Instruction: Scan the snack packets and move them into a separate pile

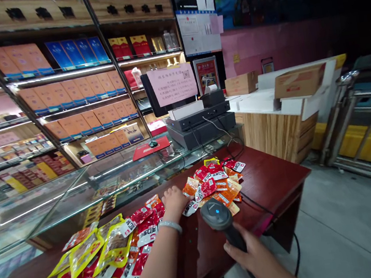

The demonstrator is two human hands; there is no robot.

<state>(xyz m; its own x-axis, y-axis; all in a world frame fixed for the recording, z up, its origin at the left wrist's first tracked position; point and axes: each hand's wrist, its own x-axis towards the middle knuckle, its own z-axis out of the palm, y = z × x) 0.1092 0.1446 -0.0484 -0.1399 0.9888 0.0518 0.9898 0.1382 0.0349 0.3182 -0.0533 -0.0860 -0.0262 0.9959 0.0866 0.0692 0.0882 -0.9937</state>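
Note:
My right hand grips the handle of a black barcode scanner, its head with a blue light pointing toward a pile of small red and orange snack packets. My left hand, a bracelet on its wrist, rests knuckles-up on the dark red table with fingers curled onto packets at the pile's near edge; what it holds is hidden. A second heap of yellow and red snack packets lies along the table to the left.
A glass display counter runs along the table's far side. Behind it stand shelves of boxed cartons. A cash register with monitor sits at the back, cables trailing onto the table. Cardboard boxes and metal railings stand at right.

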